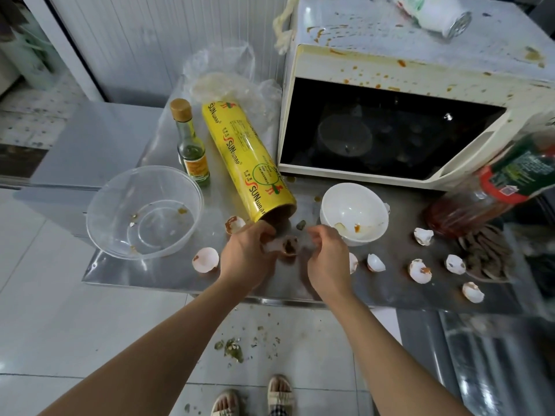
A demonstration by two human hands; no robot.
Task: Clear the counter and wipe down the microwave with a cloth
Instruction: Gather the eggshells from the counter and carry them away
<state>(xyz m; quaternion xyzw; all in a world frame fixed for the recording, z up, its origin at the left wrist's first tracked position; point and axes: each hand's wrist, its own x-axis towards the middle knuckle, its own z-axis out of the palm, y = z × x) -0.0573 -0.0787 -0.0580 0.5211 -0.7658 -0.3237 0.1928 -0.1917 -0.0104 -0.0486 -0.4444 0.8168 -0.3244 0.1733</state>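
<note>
Near the front edge of the steel counter (pixel 156 274), the left hand (pixel 244 253) pinches a stained eggshell (pixel 286 246); the right hand (pixel 326 253) curls fingers beside it, grip unclear. Eggshells line that edge; the splattered microwave (pixel 390 73) sits behind.

Sauce bottle (pixel 492 190) blurred, cut by right edge.

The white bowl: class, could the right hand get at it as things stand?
Probably yes. The white bowl sits on the counter just beyond the right hand, nothing between them. But that hand seems to be pinching clear film, so it may need to let go first.
</note>
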